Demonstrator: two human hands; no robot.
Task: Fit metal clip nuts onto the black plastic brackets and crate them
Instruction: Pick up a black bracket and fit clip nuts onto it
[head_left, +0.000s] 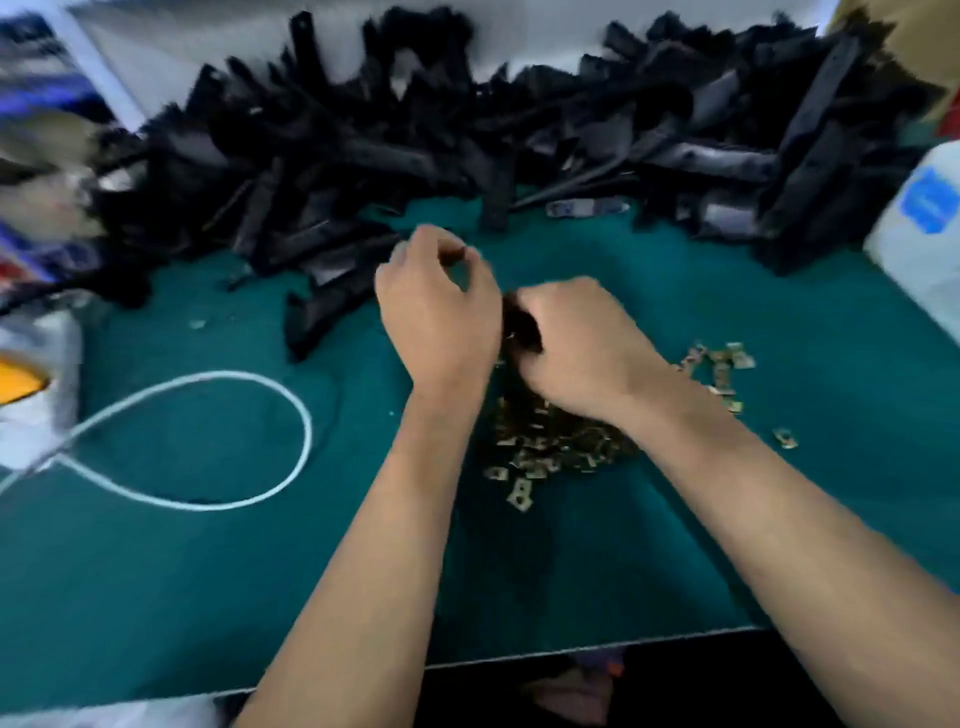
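A big heap of black plastic brackets (467, 135) lies along the back of the green table (208, 571). A pile of small brass-coloured clip nuts (550, 441) sits in the middle, partly under my right forearm. My right hand (576, 353) grips a black bracket (522, 325) above that pile. My left hand (441, 306) is beside it with curled fingers; thumb and forefinger are pinched together at the top, and the frame is too blurred to show what they pinch. The two hands touch at the bracket.
A white cable (234, 441) loops across the left of the table. A white container with a yellow part (31, 384) stands at the left edge, a white bottle with a blue label (924, 223) at the right. The table's front edge (597, 649) runs below my forearms.
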